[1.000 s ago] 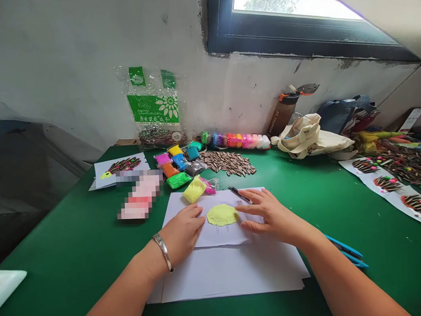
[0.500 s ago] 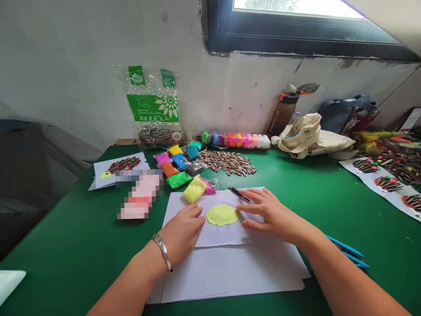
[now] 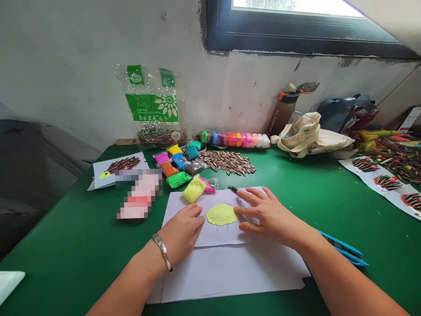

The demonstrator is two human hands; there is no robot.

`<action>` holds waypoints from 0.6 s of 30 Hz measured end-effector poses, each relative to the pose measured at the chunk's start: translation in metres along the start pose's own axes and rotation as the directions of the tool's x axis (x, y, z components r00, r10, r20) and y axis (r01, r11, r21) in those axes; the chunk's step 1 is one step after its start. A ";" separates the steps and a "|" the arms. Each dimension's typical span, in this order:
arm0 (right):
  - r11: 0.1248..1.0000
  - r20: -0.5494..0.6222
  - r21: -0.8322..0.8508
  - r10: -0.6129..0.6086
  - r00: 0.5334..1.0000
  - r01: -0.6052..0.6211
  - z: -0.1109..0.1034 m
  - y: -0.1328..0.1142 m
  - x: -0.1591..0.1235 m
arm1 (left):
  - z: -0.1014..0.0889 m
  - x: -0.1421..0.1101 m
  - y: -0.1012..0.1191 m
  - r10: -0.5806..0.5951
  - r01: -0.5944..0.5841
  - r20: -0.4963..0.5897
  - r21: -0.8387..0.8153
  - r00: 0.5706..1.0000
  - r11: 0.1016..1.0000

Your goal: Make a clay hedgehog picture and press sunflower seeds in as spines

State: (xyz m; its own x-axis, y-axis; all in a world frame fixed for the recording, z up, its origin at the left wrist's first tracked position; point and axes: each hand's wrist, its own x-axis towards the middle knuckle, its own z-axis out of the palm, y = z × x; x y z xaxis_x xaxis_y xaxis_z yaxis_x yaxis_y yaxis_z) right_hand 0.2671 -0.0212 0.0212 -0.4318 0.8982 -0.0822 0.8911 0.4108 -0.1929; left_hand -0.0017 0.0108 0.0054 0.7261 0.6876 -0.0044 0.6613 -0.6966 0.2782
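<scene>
The person's left hand [image 3: 181, 233], wearing a silver bangle [image 3: 162, 252], lay relaxed and slightly curled on the paper, gripping nothing, its fingers just beside a yellow clay disc [image 3: 221, 214]. The right hand [image 3: 271, 218] was open with its fingers spread, the index fingertip at the disc's right edge. The disc lay flat on a white paper sheet [image 3: 206, 232] above two thin pencil lines, on a paper stack near the surface's [image 3: 294, 182] near edge. The matte disc looked light, soft and easily dented, so it would probably handle best with flat fingers or by moving the sheet beneath it. Toward the far edge were a yellow clay packet [image 3: 194, 188], other bright clay packets [image 3: 178, 168], and a heap of striped sunflower seeds [image 3: 227, 162]. Blue-handled snips [image 3: 345, 250] lay right of the paper, and a dark pen [image 3: 232, 188] lay partly hidden beyond the right hand.
</scene>
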 end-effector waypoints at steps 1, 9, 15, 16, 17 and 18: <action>1.000 -0.004 -0.003 -0.002 1.000 0.002 0.000 0.000 0.000 | 0.000 0.000 0.000 0.000 0.000 -0.003 0.000 1.000 1.000; 0.999 -0.053 -0.024 -0.031 0.998 0.030 0.005 -0.008 0.003 | 0.000 -0.002 0.000 0.009 -0.009 -0.009 -0.016 1.000 1.000; 0.999 -0.055 -0.048 -0.008 0.998 0.005 0.011 -0.008 0.009 | 0.002 -0.002 -0.001 0.008 -0.009 -0.031 -0.032 0.999 0.999; 0.999 -0.057 -0.047 -0.009 0.998 0.006 0.011 -0.008 0.009 | 0.002 -0.002 -0.001 0.008 -0.009 -0.033 -0.031 0.999 0.999; 0.999 -0.057 -0.046 -0.010 0.998 0.007 0.010 -0.008 0.009 | 0.002 -0.002 -0.001 0.007 -0.008 -0.030 -0.029 1.000 1.000; 0.999 -0.058 -0.045 -0.009 0.998 0.007 0.009 -0.009 0.009 | 0.002 -0.002 -0.001 0.007 -0.007 -0.027 -0.027 1.000 1.000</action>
State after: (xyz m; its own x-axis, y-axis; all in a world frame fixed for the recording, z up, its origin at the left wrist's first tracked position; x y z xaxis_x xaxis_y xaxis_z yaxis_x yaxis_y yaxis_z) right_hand 0.2539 -0.0182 0.0132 -0.4314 0.9019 -0.0238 0.8936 0.4235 -0.1488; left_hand -0.0029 0.0099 0.0035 0.7253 0.6881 0.0230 0.6506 -0.6959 0.3040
